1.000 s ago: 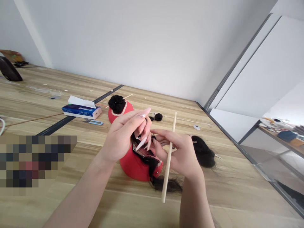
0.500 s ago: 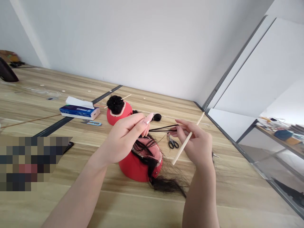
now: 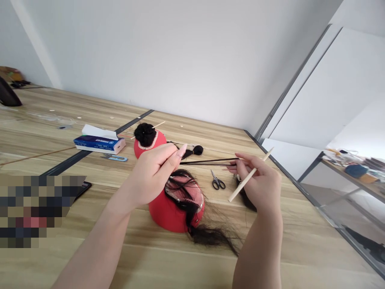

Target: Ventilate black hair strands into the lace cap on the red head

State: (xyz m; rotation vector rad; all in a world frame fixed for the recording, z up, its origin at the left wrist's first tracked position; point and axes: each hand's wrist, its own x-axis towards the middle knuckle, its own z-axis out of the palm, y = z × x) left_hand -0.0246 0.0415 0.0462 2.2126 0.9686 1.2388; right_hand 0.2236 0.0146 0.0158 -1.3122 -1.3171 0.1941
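Note:
Thin strands of black hair are stretched between my two hands, above a red dome-shaped head form. My left hand pinches one end, its fingers closed over the far side of the form. My right hand pinches the other end between thumb and fingertips, and a pale wooden stick lies across that hand. A pink net with a pale edge covers the form's top. More black hair hangs from it onto the table, gathered at the near right side.
A second red form bears a black hair bun with a stick through it. Black-handled scissors, a hair bundle, a blue cutter and a tissue pack lie on the wooden table. Shelves stand right.
My right hand has moved to the right with the stick, drawing out a longer length of hair from my left hand. My left hand has shifted slightly left.

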